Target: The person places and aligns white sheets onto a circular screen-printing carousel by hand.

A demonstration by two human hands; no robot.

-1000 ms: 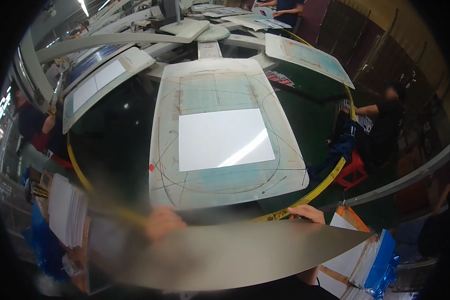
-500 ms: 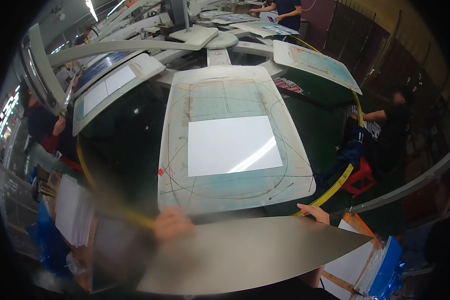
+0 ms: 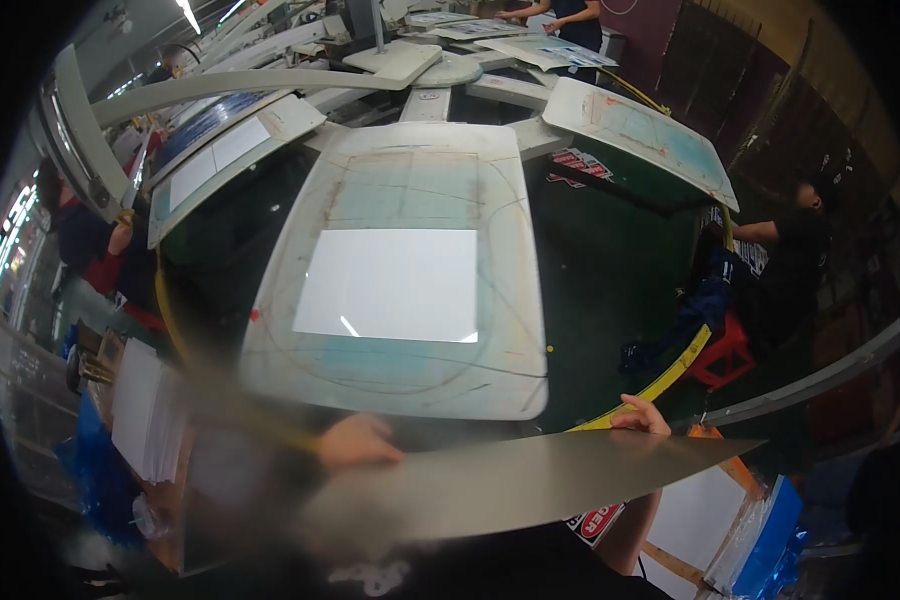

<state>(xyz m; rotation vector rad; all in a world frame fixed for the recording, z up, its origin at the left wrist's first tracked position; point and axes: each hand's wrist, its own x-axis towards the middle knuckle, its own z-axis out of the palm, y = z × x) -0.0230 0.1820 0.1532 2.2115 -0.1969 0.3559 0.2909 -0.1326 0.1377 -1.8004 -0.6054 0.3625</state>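
My left hand grips the left end of a thin grey sheet, fingers closed over its far edge; blur covers part of that end. At the sheet's far right edge, my right hand holds on with curled fingers. The sheet is tilted and seen nearly edge-on. Below it, beside my right forearm, part of a red, white and black DANGER sign shows. Beyond my hands, a white rectangular sheet lies flat on a pale, stained platen of a carousel, apart from both hands.
More platens flank it: one at left bearing white sheets, another at right. A yellow hoop curves around the carousel. White sheets are stacked at left, others at right. People are at left, right and back; a red stool stands right.
The near platen with its white sheet has swung left. The grey sheet in my hands has tilted to a narrower view, and the DANGER sign has come into sight beneath it.
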